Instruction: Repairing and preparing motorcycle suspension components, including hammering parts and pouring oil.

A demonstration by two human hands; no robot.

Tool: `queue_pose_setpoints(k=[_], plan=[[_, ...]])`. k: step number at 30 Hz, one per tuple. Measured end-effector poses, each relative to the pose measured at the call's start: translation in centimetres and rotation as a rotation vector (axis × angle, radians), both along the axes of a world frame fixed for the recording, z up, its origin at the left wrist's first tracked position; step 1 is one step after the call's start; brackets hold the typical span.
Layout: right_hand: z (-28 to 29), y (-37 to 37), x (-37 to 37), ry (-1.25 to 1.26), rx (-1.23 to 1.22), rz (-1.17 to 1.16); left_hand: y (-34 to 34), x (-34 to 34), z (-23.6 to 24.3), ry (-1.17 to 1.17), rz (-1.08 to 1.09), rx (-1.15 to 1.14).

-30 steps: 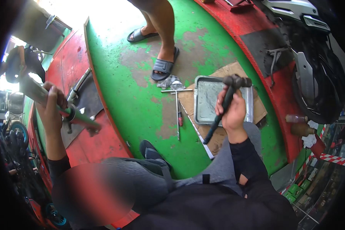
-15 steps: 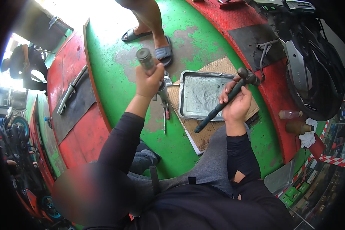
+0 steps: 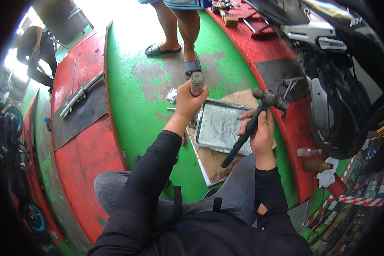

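Observation:
My left hand (image 3: pixel 187 101) is closed round a metal fork tube (image 3: pixel 197 82), its round capped end pointing up; the fist and forearm hide its lower part. In my right hand (image 3: pixel 262 135) is a ball-peen hammer (image 3: pixel 246 133), gripped by its dark green handle, its metal head up and to the right. Below and between the hands lies a shallow metal tray (image 3: pixel 219 128) with a wet, greyish bottom. It rests on flattened cardboard (image 3: pixel 205 164). Small metal parts beside the tray are partly hidden by my left hand.
Ahead stands another person (image 3: pixel 187 34) in sandals. To the left, a fork leg (image 3: pixel 80 99) lies on a dark mat (image 3: pixel 87 115) over a red ramp (image 3: pixel 87 170). A motorcycle (image 3: pixel 324 106) stands at the right, near two bottles (image 3: pixel 309 152) and a white rag (image 3: pixel 328 175).
My left hand has moved right and lower with the fork tube, closer to the tray. The hammer stays in my right hand, slightly lower. The view has shifted and the other person's legs show more.

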State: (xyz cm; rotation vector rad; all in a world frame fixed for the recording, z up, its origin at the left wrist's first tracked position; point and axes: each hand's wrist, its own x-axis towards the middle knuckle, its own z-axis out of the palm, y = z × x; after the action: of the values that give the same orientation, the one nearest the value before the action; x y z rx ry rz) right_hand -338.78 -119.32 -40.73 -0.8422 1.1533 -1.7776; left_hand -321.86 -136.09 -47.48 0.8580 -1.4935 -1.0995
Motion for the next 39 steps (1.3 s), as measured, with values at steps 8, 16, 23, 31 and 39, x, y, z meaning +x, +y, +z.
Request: queue_pose_setpoints(k=[8,16,23,31,39], plan=[[9.7,-4.5,0.6,0.966,0.136,0.197,-0.2,-0.7,3.4,0.077,0.029,-0.069],[15.5,-8.0,3.1,1.251,0.041,0.057,-0.8,-0.6,3.3,0.084,0.013,-0.086],[14.7,-9.4,4.4,1.466,0.165,0.273,-0.6,-0.3,2.6,0.087,-0.012,-0.064],[12.5,-8.8,4.5,1.490,0.229,0.258,-0.7,-0.4,2.2,0.044,-0.037,-0.047],[14.0,-8.1,4.6,1.202,0.014,-0.012,-0.6,-0.3,1.9,0.014,-0.035,-0.047]])
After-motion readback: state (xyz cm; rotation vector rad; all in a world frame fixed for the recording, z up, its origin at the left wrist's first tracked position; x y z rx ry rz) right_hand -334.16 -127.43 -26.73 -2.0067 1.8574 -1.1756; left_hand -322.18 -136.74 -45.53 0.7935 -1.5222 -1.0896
